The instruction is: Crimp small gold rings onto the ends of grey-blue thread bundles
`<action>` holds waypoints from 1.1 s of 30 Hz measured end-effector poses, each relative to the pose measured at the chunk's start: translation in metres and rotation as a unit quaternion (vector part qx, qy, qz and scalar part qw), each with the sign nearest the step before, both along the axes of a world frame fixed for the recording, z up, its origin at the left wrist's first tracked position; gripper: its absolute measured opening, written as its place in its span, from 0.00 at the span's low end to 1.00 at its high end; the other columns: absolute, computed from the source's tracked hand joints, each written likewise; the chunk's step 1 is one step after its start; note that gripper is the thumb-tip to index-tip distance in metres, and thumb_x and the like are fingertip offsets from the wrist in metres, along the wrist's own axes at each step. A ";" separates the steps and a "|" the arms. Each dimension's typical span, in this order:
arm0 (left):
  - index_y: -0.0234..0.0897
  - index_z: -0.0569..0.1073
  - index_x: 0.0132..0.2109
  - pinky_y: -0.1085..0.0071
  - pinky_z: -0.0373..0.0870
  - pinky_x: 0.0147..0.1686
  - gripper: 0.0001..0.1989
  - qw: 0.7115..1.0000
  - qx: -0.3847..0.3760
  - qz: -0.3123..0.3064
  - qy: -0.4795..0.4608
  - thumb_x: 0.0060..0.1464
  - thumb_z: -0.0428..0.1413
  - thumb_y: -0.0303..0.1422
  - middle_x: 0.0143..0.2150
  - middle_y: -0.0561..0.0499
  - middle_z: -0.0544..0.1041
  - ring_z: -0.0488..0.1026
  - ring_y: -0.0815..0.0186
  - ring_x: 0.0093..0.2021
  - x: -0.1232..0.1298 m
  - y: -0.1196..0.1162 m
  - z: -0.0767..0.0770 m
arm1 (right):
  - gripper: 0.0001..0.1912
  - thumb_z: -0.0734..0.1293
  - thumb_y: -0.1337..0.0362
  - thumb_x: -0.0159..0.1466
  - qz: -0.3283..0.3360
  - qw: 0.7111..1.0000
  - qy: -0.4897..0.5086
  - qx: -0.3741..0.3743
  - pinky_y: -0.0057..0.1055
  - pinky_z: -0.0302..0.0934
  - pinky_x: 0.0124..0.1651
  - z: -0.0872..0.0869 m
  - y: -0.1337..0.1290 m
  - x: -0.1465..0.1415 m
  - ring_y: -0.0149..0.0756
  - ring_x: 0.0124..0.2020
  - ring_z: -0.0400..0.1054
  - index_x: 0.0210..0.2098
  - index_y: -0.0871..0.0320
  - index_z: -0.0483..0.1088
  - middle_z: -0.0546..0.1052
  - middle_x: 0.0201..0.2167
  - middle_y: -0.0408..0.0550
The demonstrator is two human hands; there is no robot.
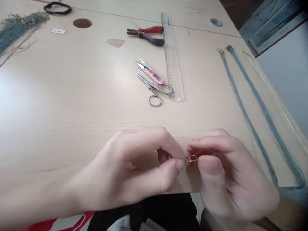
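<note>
A small gold loop (193, 158) sticks out from the pinched thumb and index finger of my left hand (141, 160), above the table's front edge. Beside it, my right hand (228, 173) is curled, its thumb tip close to the loop's right end and its fingers behind. Whether the right fingers touch or grip anything is hidden. A bit of bluish thread (187, 160) shows at the left fingertips, where the loop begins.
Silver scissors (154, 91), pink snips (152, 73), red-and-black pliers (146, 33) and a clear ruler (172, 57) lie ahead. Blue-green strands (262, 109) run along the right side. A thread bundle (20, 29), a black band (57, 12) and a label (58, 31) are at the upper left.
</note>
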State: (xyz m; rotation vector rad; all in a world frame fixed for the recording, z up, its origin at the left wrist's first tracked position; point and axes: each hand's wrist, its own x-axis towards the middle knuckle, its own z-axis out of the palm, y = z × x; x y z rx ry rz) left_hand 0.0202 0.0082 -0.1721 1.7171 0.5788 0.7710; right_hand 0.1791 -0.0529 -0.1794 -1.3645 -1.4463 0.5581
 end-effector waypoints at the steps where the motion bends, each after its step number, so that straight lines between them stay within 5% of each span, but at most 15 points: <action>1: 0.34 0.71 0.34 0.78 0.67 0.19 0.03 1.000 0.020 -0.002 0.010 0.56 0.53 0.26 0.26 0.52 0.74 0.70 0.71 0.23 0.000 0.000 0.000 | 0.06 0.62 0.68 0.62 0.000 1.000 0.011 -0.002 0.32 0.57 0.23 -0.001 0.000 -0.002 0.33 0.26 0.66 0.31 0.55 0.69 0.70 0.25 0.44; 12: 0.35 0.71 0.36 0.82 0.67 0.20 0.02 0.995 0.094 -0.003 0.046 0.57 0.54 0.25 0.28 0.54 0.74 0.71 0.74 0.24 -0.001 0.001 -0.003 | 0.08 0.60 0.71 0.61 0.033 0.996 0.078 -0.021 0.29 0.53 0.21 0.003 -0.001 -0.003 0.28 0.22 0.62 0.26 0.58 0.66 0.67 0.22 0.42; 19: 0.36 0.71 0.35 0.79 0.65 0.16 0.03 0.997 0.072 0.000 0.042 0.57 0.53 0.27 0.26 0.52 0.76 0.71 0.72 0.21 -0.002 0.000 -0.004 | 0.09 0.62 0.67 0.62 -0.034 0.998 0.049 -0.011 0.31 0.55 0.19 0.001 -0.002 -0.007 0.32 0.20 0.63 0.25 0.55 0.67 0.68 0.20 0.42; 33: 0.36 0.71 0.34 0.78 0.67 0.18 0.03 0.997 0.074 -0.004 0.030 0.55 0.54 0.26 0.27 0.52 0.75 0.71 0.71 0.23 -0.001 0.002 -0.004 | 0.09 0.62 0.73 0.58 0.024 0.998 0.052 -0.005 0.30 0.56 0.19 0.002 0.000 -0.003 0.31 0.21 0.64 0.25 0.56 0.66 0.67 0.20 0.42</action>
